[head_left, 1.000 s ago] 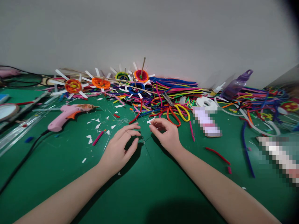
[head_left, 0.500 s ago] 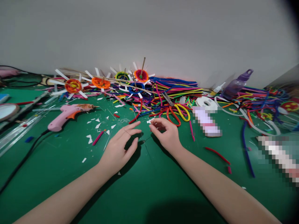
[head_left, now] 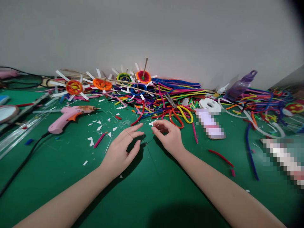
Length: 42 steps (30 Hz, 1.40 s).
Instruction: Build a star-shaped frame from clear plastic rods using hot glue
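Observation:
My left hand (head_left: 120, 150) rests on the green mat (head_left: 152, 190) with its fingers stretched out toward the right and the thumb spread below them. My right hand (head_left: 169, 136) faces it a few centimetres away, fingers curled in a pinch near a small white paper scrap (head_left: 152, 123). A very thin thread (head_left: 146, 144) runs on the mat between the two hands and up to the right fingertips; it also seems to cross my left forefinger. Red and yellow scissors (head_left: 180, 115) lie just beyond the right hand.
A pink glue gun (head_left: 67, 116) with its black cord lies at left among white paper scraps. Pipe-cleaner pinwheels (head_left: 102, 84) and a heap of coloured pipe cleaners (head_left: 180, 90) line the wall. A white tape roll (head_left: 210, 104), purple bottle (head_left: 239, 87) and loose red pieces (head_left: 220, 156) lie to the right.
My left fingers have straightened and lifted slightly. The right hand keeps its pinch in nearly the same place.

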Available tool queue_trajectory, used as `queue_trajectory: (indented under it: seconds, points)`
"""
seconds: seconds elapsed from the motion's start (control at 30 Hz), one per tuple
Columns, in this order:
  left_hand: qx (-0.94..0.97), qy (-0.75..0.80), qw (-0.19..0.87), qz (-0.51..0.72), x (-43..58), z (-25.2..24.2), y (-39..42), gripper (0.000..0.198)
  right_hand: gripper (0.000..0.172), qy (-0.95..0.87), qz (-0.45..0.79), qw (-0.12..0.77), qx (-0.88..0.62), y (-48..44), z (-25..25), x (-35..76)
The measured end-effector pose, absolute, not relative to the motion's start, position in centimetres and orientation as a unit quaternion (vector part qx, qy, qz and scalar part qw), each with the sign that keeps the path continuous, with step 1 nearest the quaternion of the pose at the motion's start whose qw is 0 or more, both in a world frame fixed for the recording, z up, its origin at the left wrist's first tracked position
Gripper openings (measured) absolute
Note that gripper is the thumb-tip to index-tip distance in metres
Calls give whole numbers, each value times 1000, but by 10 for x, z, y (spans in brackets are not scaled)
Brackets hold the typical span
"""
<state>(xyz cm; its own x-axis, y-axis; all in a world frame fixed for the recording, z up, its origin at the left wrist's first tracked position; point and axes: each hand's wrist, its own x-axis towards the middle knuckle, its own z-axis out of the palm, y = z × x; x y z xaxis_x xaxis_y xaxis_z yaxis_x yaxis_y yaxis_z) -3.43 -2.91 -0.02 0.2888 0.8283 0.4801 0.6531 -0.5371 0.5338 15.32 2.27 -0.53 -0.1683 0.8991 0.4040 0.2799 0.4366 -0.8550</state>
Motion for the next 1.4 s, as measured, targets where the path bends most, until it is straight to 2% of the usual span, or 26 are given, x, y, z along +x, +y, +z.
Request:
queue_trajectory:
  seconds: [1.1,1.4]
  points:
    - [790,477,134,361,-34,0,-27,26,14,-684,343,476,-433,24,-7,153]
    - [794,470,111,370,-32,-1,-27,38,14,-684,349,469,-436,25,-6,154]
